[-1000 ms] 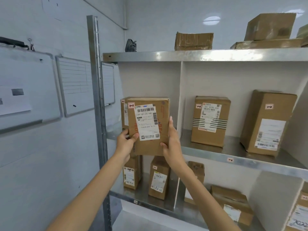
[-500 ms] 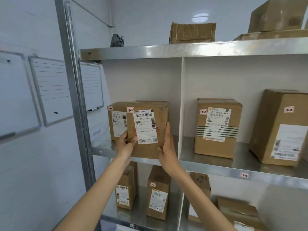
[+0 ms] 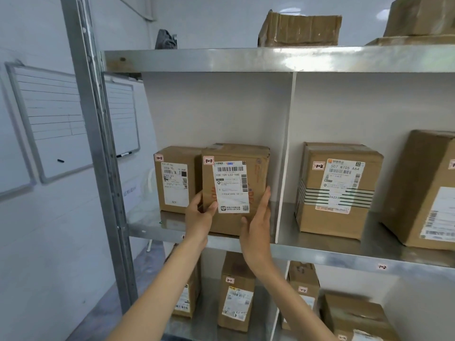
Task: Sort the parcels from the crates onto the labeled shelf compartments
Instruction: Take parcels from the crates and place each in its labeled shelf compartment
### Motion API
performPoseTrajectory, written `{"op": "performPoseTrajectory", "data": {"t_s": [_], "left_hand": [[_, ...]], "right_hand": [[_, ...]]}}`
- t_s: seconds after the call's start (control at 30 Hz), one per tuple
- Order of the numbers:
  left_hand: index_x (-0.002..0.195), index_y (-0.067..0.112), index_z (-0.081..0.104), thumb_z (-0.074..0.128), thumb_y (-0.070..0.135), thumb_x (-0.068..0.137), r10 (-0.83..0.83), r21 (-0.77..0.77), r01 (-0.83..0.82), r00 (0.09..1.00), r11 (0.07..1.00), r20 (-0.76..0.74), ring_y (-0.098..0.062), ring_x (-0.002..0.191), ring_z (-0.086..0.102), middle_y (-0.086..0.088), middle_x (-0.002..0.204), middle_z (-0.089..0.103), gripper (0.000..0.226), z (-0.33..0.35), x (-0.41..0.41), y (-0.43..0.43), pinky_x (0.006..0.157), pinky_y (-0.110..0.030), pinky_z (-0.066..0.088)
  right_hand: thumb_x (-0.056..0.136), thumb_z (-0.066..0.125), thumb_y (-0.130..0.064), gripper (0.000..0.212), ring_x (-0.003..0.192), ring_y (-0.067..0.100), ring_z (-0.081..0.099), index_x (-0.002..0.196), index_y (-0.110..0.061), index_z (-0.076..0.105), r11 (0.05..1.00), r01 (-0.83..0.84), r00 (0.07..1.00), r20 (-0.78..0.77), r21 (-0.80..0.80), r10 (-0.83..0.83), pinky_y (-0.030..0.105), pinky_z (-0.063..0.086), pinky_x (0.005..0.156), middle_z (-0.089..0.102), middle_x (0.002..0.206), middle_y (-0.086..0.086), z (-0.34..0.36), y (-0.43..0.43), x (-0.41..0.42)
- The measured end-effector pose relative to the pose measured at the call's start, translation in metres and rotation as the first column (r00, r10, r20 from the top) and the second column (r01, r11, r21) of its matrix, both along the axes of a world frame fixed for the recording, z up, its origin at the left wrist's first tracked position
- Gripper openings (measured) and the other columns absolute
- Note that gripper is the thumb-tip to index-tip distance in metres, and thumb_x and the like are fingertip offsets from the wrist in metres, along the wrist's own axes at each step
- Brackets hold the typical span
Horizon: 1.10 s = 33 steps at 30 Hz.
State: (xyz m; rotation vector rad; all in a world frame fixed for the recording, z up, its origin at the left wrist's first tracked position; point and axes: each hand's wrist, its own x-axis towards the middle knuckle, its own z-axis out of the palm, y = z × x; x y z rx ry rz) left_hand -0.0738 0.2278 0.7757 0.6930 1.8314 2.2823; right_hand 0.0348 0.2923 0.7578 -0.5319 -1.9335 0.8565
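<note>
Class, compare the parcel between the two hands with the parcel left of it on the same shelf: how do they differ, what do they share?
The held parcel is gripped by the left hand and pressed by the right hand; the neighbour parcel is untouched. The held parcel stands nearer the front of the shelf, the neighbour parcel further back. The held parcel shows red print; the neighbour parcel looks plain. Both are brown cardboard, tagged 1-1.
</note>
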Motion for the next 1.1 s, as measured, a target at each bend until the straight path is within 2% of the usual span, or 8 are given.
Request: {"op": "performPoseTrajectory", "data": {"t_s": [0.13, 0.4, 0.6, 0.77, 0.83, 0.97, 1.03, 1.1], "left_hand": [[0.125, 0.019, 0.058, 0.062, 0.007, 0.088, 0.014, -0.018, -0.014, 1.000, 1.000, -0.023, -0.019, 0.114, 0.058, 0.001, 0.116, 0.066, 0.039, 0.000, -0.003, 0.009, 0.100, -0.045, 0.047], [0.123, 0.014, 0.057, 0.062, 0.007, 0.088, 0.040, -0.053, -0.044, 0.996, 0.998, -0.080, -0.020, 0.113, 0.057, -0.006, 0.119, 0.063, 0.037, 0.003, -0.004, 0.024, 0.101, -0.040, 0.045], [0.124, 0.011, 0.056, 0.062, 0.007, 0.087, 0.024, -0.089, -0.035, 0.993, 0.995, -0.117, -0.022, 0.113, 0.056, -0.008, 0.119, 0.062, 0.038, 0.006, -0.007, 0.030, 0.100, -0.042, 0.045], [0.123, 0.009, 0.053, 0.062, 0.008, 0.087, 0.014, -0.201, -0.055, 0.980, 0.978, -0.199, -0.023, 0.115, 0.055, -0.009, 0.122, 0.060, 0.037, 0.015, -0.008, 0.030, 0.100, -0.035, 0.043], [0.124, 0.008, 0.052, 0.061, 0.010, 0.088, -0.034, -0.266, -0.039, 0.964, 0.963, -0.265, -0.023, 0.118, 0.053, -0.008, 0.124, 0.059, 0.037, 0.018, -0.009, 0.026, 0.101, -0.034, 0.041], [0.146, 0.013, 0.026, 0.059, 0.018, 0.091, -0.115, -0.325, -0.012, 0.922, 0.946, -0.369, -0.023, 0.137, 0.033, -0.008, 0.147, 0.038, 0.065, 0.011, -0.006, 0.011, 0.113, -0.034, 0.027], [0.151, 0.016, 0.007, 0.055, 0.020, 0.094, -0.076, -0.288, -0.055, 0.902, 0.956, -0.424, -0.020, 0.144, 0.018, -0.005, 0.157, 0.019, 0.074, 0.006, 0.001, 0.002, 0.112, -0.029, 0.017], [0.151, 0.021, 0.005, 0.050, 0.023, 0.097, -0.025, -0.224, -0.096, 0.874, 0.970, -0.485, -0.015, 0.144, 0.015, -0.001, 0.158, 0.014, 0.071, 0.003, 0.009, -0.003, 0.108, -0.024, 0.015]], "right_hand": [[0.092, 0.059, -0.013, 0.101, 0.141, 0.019, 0.027, 0.144, -0.040, -0.024, 0.999, 0.049, 0.998, -0.039, -0.013, -0.049, 0.031, 0.025, 0.109, 0.015, 0.156, 0.002, 0.000, 0.003, -0.013], [0.092, 0.061, -0.018, 0.107, 0.142, 0.018, 0.025, 0.132, -0.047, -0.034, 0.987, 0.159, 0.987, -0.011, 0.031, -0.159, 0.022, 0.020, 0.103, 0.005, 0.159, 0.003, 0.001, 0.019, -0.027], [0.092, 0.059, -0.012, 0.106, 0.144, 0.023, 0.024, 0.128, -0.048, -0.035, 0.984, 0.178, 0.983, 0.050, 0.013, -0.178, 0.040, 0.027, 0.116, 0.007, 0.158, 0.009, 0.008, 0.025, -0.031], [0.091, 0.058, -0.002, 0.104, 0.142, 0.021, 0.026, 0.140, -0.036, -0.027, 0.986, 0.159, 0.984, 0.092, -0.059, -0.153, 0.022, 0.022, 0.107, 0.017, 0.155, 0.008, 0.014, 0.028, -0.025], [0.091, 0.057, -0.002, 0.101, 0.142, 0.022, 0.026, 0.146, -0.026, -0.025, 0.985, 0.166, 0.979, 0.128, -0.048, -0.159, 0.024, 0.023, 0.108, 0.018, 0.154, 0.010, 0.014, 0.025, -0.021], [0.093, 0.052, -0.002, 0.095, 0.148, 0.028, 0.007, 0.145, -0.015, -0.026, 0.984, 0.177, 0.955, 0.235, 0.035, -0.180, 0.036, 0.017, 0.117, -0.006, 0.159, 0.015, 0.010, 0.009, -0.010], [0.094, 0.051, -0.004, 0.092, 0.148, 0.027, -0.008, 0.147, -0.014, -0.023, 0.981, 0.163, 0.953, 0.241, 0.106, -0.184, 0.034, 0.009, 0.118, -0.015, 0.158, 0.014, 0.007, -0.003, -0.004], [0.095, 0.050, -0.008, 0.089, 0.147, 0.024, -0.016, 0.148, -0.014, -0.021, 0.964, 0.137, 0.955, 0.227, 0.230, -0.190, 0.027, 0.003, 0.114, -0.020, 0.158, 0.011, 0.003, -0.016, 0.002]]}}
